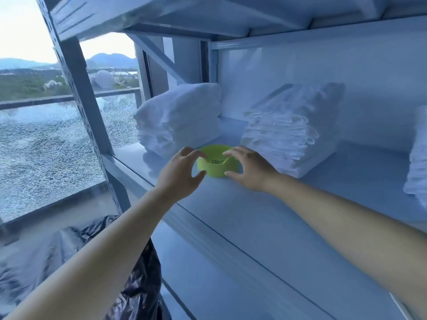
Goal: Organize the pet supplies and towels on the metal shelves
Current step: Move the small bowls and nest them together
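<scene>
A lime-green pet bowl [216,166] stands on the metal shelf [265,218], between two stacks of white towels. My left hand [181,173] hovers at the bowl's left side with fingers and thumb spread in a loose curve, holding nothing. My right hand [248,168] is at the bowl's right side, fingers over the rim and thumb low near its base; whether it touches the bowl I cannot tell. A fluffy folded towel stack [179,118] sits behind the bowl on the left. A flatter stack of folded towels [291,128] sits to its right.
Another white towel pile [418,162] shows at the right edge. A shelf board [161,17] hangs overhead and a lower shelf [208,285] lies below. A perforated upright post [85,107] stands left. Black plastic bags [92,250] lie beneath, before a shattered glass panel [46,153].
</scene>
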